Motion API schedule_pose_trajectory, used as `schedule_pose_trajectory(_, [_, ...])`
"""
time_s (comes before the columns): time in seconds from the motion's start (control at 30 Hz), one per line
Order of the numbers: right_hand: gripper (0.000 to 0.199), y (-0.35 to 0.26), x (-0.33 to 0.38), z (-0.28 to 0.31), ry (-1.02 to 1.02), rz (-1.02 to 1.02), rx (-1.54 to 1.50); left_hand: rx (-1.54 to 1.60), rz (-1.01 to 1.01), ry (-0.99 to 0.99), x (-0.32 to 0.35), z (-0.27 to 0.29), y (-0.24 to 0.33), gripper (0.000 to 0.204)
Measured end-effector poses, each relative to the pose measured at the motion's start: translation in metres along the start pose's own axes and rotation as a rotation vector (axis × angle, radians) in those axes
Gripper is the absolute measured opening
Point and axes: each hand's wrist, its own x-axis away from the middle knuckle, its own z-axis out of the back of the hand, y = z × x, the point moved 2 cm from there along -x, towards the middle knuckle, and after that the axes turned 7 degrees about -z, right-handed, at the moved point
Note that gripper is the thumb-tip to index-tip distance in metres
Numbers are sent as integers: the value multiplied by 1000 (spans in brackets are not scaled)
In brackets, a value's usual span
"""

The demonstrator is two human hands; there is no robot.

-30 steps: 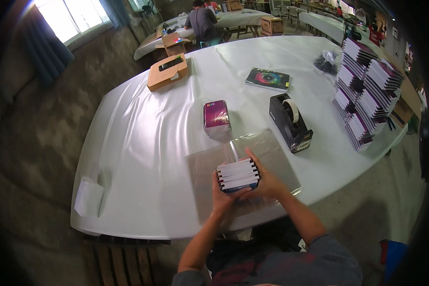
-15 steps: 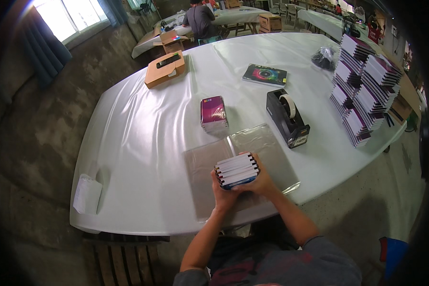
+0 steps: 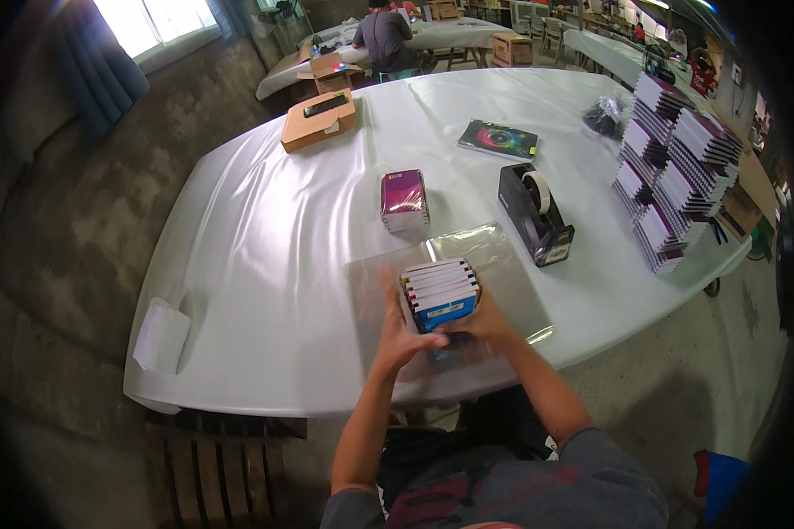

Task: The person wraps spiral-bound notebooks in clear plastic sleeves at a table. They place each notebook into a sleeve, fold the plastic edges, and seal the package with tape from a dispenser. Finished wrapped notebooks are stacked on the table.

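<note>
From where I stand, the step in hand looks like squaring up a stack of notebooks (image 3: 441, 280) just over the clear plastic sheets (image 3: 499, 264), at the near side of the white table (image 3: 265, 300). The right hand (image 3: 487, 320) is clamped round the stack's right side; the left hand (image 3: 395, 333) is spread along the other side, fingers straight, thumb toward the front, too blurred to tell how firmly it touches. The next move, I'd judge, calls for even pressure from both palms so no book slips out. The stack itself shows white page edges in layered rows, dark bits at their ends, and a bright blue cover facing the person.
</note>
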Motion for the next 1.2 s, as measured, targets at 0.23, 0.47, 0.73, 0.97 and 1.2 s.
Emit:
schedule_pose_trajectory(0.23, [124,-88,26,9,77,364,613,-291,70,167,6,15,-40,79])
schedule_pose_trajectory(0.47, [102,-107,48,-35,50,395,1787,-351,-25,195,2,7,-48,71])
schedule_pose_trajectory(0.73, [88,-104,53,-12,91,378,1695,-301,43,171,1,5,-34,69])
schedule_pose_trajectory(0.97, [95,-128,52,-20,179,359,1447,-378,59,175,4,3,-31,72])
schedule_pose_trajectory(1.2, [106,-89,34,-29,-126,357,1514,-396,10,162,5,-1,-32,72])
